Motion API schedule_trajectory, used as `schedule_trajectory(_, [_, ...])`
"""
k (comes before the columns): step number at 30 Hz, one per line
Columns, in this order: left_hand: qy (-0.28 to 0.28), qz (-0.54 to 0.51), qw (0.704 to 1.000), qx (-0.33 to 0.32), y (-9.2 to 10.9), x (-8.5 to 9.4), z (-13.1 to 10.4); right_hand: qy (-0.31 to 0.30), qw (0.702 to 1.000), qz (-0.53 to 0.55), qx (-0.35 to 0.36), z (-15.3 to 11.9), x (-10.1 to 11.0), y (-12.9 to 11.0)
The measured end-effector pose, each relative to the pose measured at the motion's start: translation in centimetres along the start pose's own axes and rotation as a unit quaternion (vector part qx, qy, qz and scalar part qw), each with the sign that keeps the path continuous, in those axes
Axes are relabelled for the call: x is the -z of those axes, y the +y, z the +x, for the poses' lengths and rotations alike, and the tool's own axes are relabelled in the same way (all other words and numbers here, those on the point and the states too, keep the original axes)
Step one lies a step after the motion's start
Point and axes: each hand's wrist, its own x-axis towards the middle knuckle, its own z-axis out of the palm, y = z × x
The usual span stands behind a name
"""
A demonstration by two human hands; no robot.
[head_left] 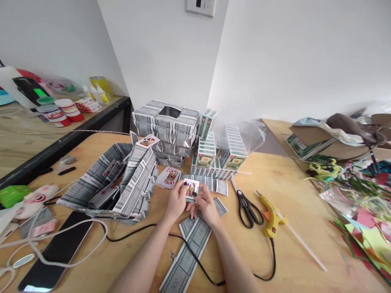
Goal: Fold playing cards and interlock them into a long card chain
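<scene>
Both my hands meet at the middle of the table around a face-up playing card [191, 188], a red-suited picture card. My left hand [178, 198] pinches its left edge, thumb on top. On its right side, my right hand [207, 203] grips the lower corner with the thumb; whether more cards lie under it I cannot tell. Beneath my wrists lies a long strip of joined cards [186, 254], backs up. Just beyond my hands are another card strip [220, 187] and a loose pile of face-up cards [169, 177].
Left stands a basket of folded cards [137, 185]; behind it, a card-covered box [168, 126]. Packed card decks [235, 152] stand at the back. Scissors [249, 209] and a yellow glue gun [273, 217] lie right, its black cord [195, 257] crossing under my arms. A phone [58, 252] lies left.
</scene>
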Motion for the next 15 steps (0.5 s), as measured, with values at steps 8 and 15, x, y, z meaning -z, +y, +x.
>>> schedule_trajectory(8, [0.003, -0.048, 0.998, 0.032, 0.3, -0.3, -0.2, 0.122, 0.991, -0.025, 0.044, 0.4, -0.8, 0.9])
schedule_trajectory(15, [-0.009, -0.067, 0.997, 0.036, 0.8, -0.5, -0.4, 0.172, 0.983, -0.02, 0.056, 0.4, -1.2, 0.8])
